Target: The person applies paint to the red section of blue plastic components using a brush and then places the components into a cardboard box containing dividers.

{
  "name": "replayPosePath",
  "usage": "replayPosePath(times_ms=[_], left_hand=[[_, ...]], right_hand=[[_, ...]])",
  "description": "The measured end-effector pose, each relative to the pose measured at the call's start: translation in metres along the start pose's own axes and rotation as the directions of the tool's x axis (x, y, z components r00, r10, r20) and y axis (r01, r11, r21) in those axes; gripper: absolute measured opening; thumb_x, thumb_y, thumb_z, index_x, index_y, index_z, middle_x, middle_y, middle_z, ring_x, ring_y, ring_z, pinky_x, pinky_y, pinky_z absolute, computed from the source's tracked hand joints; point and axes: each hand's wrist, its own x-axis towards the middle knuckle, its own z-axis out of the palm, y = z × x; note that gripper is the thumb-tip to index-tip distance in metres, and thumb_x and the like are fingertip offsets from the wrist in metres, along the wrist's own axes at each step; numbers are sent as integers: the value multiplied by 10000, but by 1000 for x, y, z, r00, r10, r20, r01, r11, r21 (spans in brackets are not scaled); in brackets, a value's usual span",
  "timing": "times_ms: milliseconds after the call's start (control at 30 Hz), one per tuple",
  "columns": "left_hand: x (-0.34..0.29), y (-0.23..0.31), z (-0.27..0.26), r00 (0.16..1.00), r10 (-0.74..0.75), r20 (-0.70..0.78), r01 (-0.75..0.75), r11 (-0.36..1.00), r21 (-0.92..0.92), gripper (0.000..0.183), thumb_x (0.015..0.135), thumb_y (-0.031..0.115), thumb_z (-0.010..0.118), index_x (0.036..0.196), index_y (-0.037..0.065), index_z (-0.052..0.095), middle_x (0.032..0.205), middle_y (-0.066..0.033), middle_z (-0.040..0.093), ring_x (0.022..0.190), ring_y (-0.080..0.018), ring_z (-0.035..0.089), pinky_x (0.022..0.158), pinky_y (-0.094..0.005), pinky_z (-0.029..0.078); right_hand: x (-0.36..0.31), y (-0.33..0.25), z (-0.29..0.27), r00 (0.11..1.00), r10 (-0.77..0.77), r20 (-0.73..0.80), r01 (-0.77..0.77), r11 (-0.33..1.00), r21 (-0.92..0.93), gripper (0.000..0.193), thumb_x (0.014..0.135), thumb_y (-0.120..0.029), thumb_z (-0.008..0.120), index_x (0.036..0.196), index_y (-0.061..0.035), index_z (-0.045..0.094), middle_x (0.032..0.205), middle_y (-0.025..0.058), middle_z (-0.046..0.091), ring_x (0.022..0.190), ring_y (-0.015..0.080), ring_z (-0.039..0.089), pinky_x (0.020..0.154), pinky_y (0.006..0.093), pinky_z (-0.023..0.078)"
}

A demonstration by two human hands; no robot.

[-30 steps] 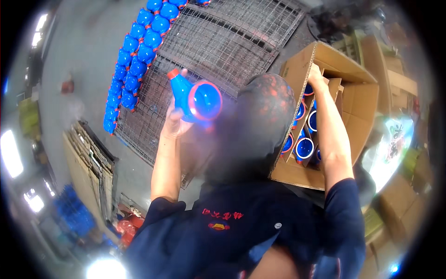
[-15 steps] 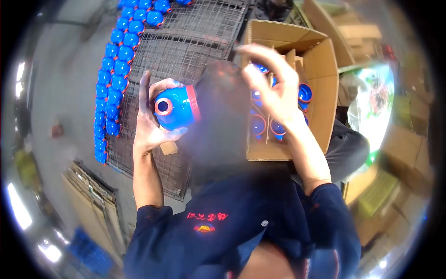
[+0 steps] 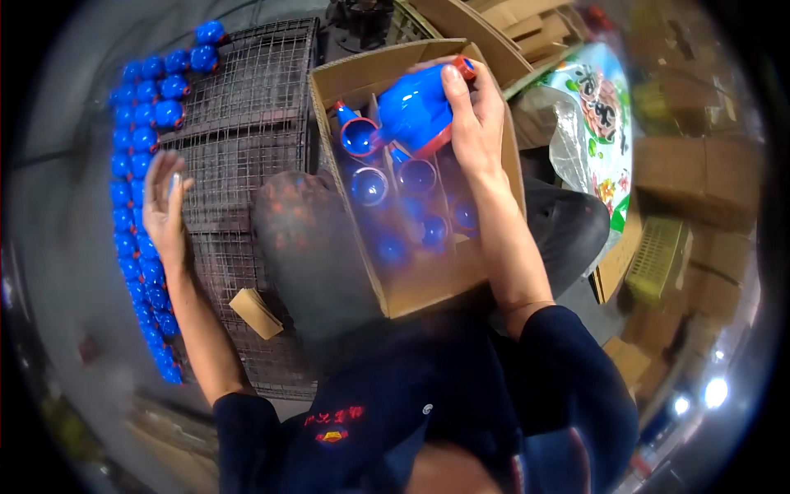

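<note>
My right hand (image 3: 476,123) grips a glossy blue, rounded hollow housing (image 3: 410,105) with a red rim and a narrower red end. It holds the housing tilted over a cardboard box (image 3: 428,288). Inside the box, more blue housings sit with round openings upward, among cardboard dividers; the clearest, a red-rimmed housing (image 3: 346,117), is at the far left corner. My left hand (image 3: 167,210) is raised, fingers apart and holding nothing. It is nearest to the rows of blue housings (image 3: 169,114) along the left side of a wire mesh rack (image 3: 247,90).
A folded cardboard piece (image 3: 257,313) lies on the mesh near my left forearm. My knees are on both sides of the box. To its right are a printed plastic bag (image 3: 597,123), a yellow-green crate (image 3: 658,255) and stacked cartons (image 3: 691,177).
The blue housing has passed from my left hand to my right and is now above the box. My left hand has moved left, over the rack. The whole view has shifted.
</note>
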Motion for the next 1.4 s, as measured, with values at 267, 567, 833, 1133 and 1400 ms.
replayPosePath(times_ms=[267,567,833,1133,1400], left_hand=[[84,-236,-30,691,-706,-157,622,691,-369,418,960,300,603,1301,66,536,1218,-116,627,1076,-274,644,850,-401,543],[235,-351,-74,540,-799,-265,629,593,-504,543,1005,479,427,1238,-11,442,1162,-144,593,925,-309,695,663,-410,582],[180,-306,-80,625,-775,-89,529,505,-682,344,985,448,474,840,140,517,694,7,500,549,-129,434,586,-332,447],[-47,-88,-37,826,-501,260,483,390,-784,410,997,490,420,788,141,474,616,54,350,476,-76,295,528,-268,280],[-151,4,-13,842,-153,518,538,158,-828,440,896,537,553,677,159,497,477,65,358,363,-86,308,416,-272,341]], right_hand=[[34,195,5,939,165,301,224,371,-901,388,958,-350,531,1079,16,489,956,341,627,895,477,623,742,537,508],[41,203,46,801,545,250,134,244,-961,333,919,-295,544,1052,10,526,923,248,668,816,456,649,765,551,503],[45,197,54,829,509,232,105,266,-958,315,905,-282,571,1028,7,552,913,247,675,833,442,656,773,533,509],[38,213,34,836,502,222,143,191,-971,390,950,-336,453,1066,18,571,957,267,674,895,442,658,807,519,523],[-56,-38,133,914,94,396,-199,952,234,336,995,-194,521,1269,-9,581,1195,124,636,1144,190,575,958,324,474]])
